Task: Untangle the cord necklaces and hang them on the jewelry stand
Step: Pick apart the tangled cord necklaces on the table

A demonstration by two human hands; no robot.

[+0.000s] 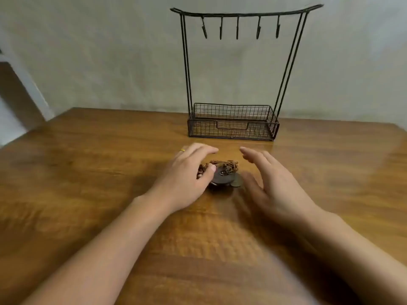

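Observation:
A small tangle of brown cord necklaces (224,167) with dark round pendants lies bunched on the wooden table (88,172), in the middle. My left hand (187,175) hovers over its left side, fingers arched, thumb touching the cords; part of the tangle is hidden beneath it. My right hand (271,181) is just right of the pile, fingers straight and spread, blurred, holding nothing. The black wire jewelry stand (242,62) rises behind the pile, its several hooks bare.
The stand has a wire mesh basket (232,126) at its base, near the table's far edge against a pale wall. The table's left corner drops off at the upper left.

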